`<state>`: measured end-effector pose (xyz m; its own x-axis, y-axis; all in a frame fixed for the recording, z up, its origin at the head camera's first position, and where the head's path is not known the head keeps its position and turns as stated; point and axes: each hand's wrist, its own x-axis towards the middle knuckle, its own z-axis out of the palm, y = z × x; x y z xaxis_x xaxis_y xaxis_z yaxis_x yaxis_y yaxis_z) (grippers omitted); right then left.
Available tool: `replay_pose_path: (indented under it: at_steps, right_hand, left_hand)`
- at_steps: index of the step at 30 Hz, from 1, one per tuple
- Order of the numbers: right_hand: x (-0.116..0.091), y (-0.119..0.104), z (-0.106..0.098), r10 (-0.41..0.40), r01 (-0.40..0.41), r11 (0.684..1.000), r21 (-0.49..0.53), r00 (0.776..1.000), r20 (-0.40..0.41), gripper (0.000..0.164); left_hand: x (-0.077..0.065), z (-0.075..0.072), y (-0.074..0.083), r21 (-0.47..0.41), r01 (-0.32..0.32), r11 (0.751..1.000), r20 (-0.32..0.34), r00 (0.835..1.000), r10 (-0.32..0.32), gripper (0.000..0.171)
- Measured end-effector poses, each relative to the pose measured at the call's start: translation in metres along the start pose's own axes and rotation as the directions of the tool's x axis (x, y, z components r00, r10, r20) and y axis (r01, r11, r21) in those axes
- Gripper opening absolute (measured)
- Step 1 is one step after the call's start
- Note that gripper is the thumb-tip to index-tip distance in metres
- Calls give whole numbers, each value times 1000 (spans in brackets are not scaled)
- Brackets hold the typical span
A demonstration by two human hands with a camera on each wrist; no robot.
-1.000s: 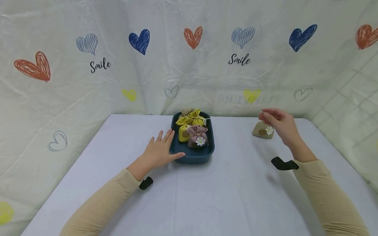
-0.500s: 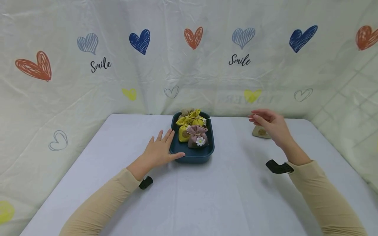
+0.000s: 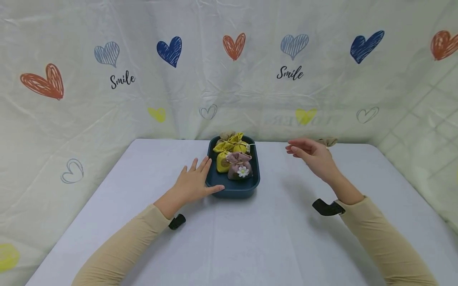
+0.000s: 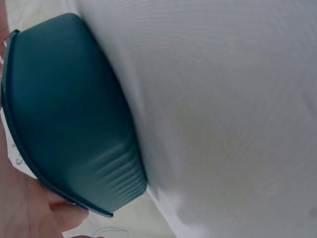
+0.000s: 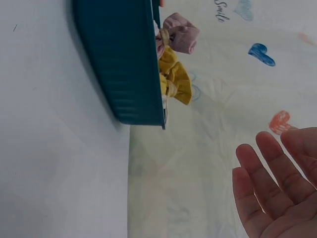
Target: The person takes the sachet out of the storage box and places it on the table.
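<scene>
A dark teal plastic tray (image 3: pixel 232 194) stands on the table holding several small drawstring pouches: a mauve pouch (image 3: pixel 235 161) with a white flower, yellow pouches (image 3: pixel 222 163) and a beige pouch (image 3: pixel 226 135) at the far end. My left hand (image 3: pixel 189 184) spreads its straight fingers against the tray's left and near rim. To the right of the tray, my right hand (image 3: pixel 316 161) is raised over the table; in the right wrist view its fingers (image 5: pixel 270 191) extend loosely with nothing in them. Another beige pouch (image 3: pixel 328 142) shows only its gathered top behind that hand, its body hidden.
The white-covered table (image 3: pixel 250 242) ends just behind the tray. Beyond it hangs a pale curtain (image 3: pixel 257 87) printed with hearts and "Smile". A black wrist strap piece (image 3: pixel 327 207) sticks out from the right sleeve.
My right hand has moved left, away from above the lone beige pouch and towards the tray, now covering that pouch's body from view. The left hand and tray have stayed put.
</scene>
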<state>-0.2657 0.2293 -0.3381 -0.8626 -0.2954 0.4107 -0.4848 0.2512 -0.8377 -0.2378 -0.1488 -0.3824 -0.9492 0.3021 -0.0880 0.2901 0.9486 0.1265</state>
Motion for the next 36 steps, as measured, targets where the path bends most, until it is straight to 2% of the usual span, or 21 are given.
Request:
replay_pose_path:
  at_steps: [16, 23, 29, 36]
  right_hand:
    - [4, 1, 40, 21, -9, 996, -87, 991, 135, 27]
    - [7, 5, 57, 50, -23, 982, -190, 989, 142, 28]
    - [12, 9, 71, 65, -39, 977, -208, 991, 119, 28]
    - [23, 7, 81, 123, -102, 975, -197, 988, 98, 30]
  left_hand:
    - [0, 1, -2, -5, -2, 1000, -9, 1000, 2, 110]
    - [1, 1, -2, -13, -4, 1000, -11, 1000, 4, 111]
    - [0, 1, 0, -8, -8, 1000, -11, 1000, 8, 110]
    - [-1, -1, 1, -5, -6, 1000, -15, 1000, 6, 110]
